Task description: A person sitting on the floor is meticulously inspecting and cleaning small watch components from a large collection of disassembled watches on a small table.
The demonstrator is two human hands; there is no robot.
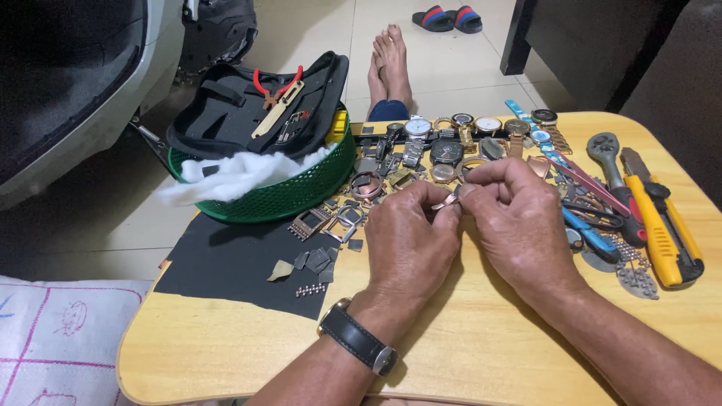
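My left hand [412, 239] and my right hand [513, 216] meet over the middle of a small wooden table [481, 346]. Both pinch a small copper-coloured metal watch part [445, 201] between thumbs and fingertips. A black-strapped watch [357, 338] sits on my left wrist. Just beyond my hands lie several wristwatches [451, 143], watch cases and loose metal pieces. A black mat [233, 267] with small links and grey scraps lies to the left of my left hand.
A green basket [293, 192] with white cotton and a black tool pouch holding red-handled pliers [277, 86] stands at the table's back left. Yellow-handled tools [665, 233], a ratchet and blue-handled tools lie at the right. My bare feet [389, 64] stretch out on the tiled floor.
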